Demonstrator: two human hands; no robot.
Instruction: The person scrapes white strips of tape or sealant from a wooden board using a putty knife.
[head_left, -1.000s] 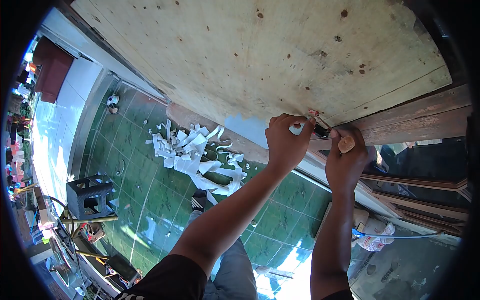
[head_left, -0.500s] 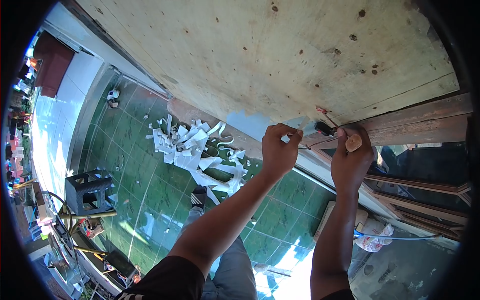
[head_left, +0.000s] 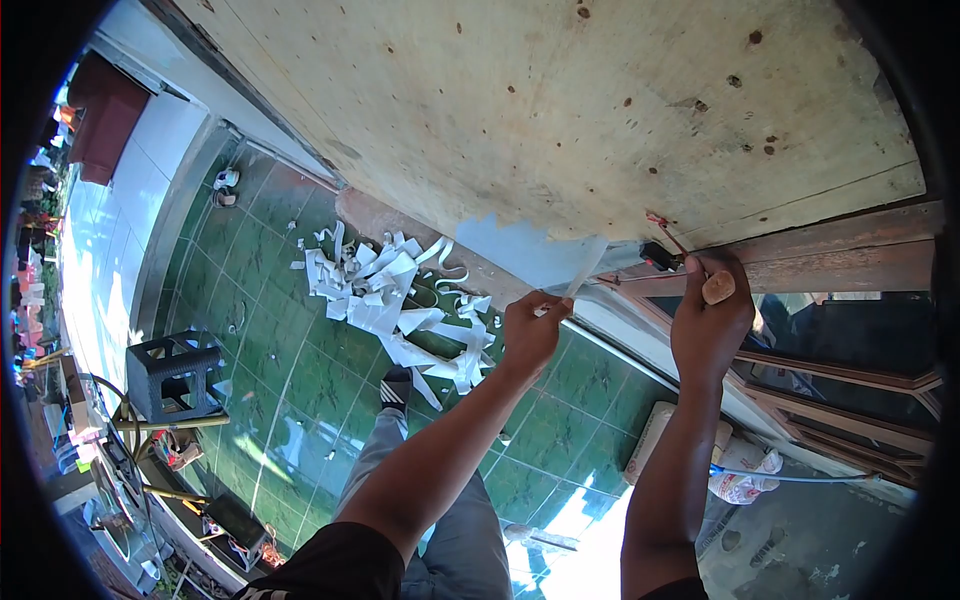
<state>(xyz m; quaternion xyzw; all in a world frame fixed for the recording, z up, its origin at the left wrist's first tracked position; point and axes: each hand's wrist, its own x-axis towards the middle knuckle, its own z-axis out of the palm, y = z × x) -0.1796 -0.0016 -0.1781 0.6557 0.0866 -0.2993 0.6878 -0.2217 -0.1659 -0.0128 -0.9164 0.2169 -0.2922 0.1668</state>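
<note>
My left hand (head_left: pixel 533 335) is closed in a pinch on the lower end of a narrow pale strip (head_left: pixel 588 268), which runs up to the lower edge of the wooden board (head_left: pixel 560 120). A pale blue-grey patch (head_left: pixel 515 245) with a ragged edge shows along that part of the board. My right hand (head_left: pixel 712 325) is wrapped round a tool whose rounded wooden handle end (head_left: pixel 718 288) sticks out of the fist. Beyond its fingertips are a black block (head_left: pixel 658 256) and a thin reddish rod (head_left: pixel 668 232), close to the board's edge. How these parts join is hidden.
Curled white strips (head_left: pixel 385 295) lie heaped on the green tiled floor (head_left: pixel 290 390) below the board. A dark plastic stool (head_left: pixel 175 378) stands at the left. Wood-framed glass (head_left: pixel 840 340) is at the right, with a white sack (head_left: pixel 745 478) below it.
My left hand has moved down and left, away from the board, with more of the pale strip showing stretched above it. My right hand has shifted slightly right with the tool.
</note>
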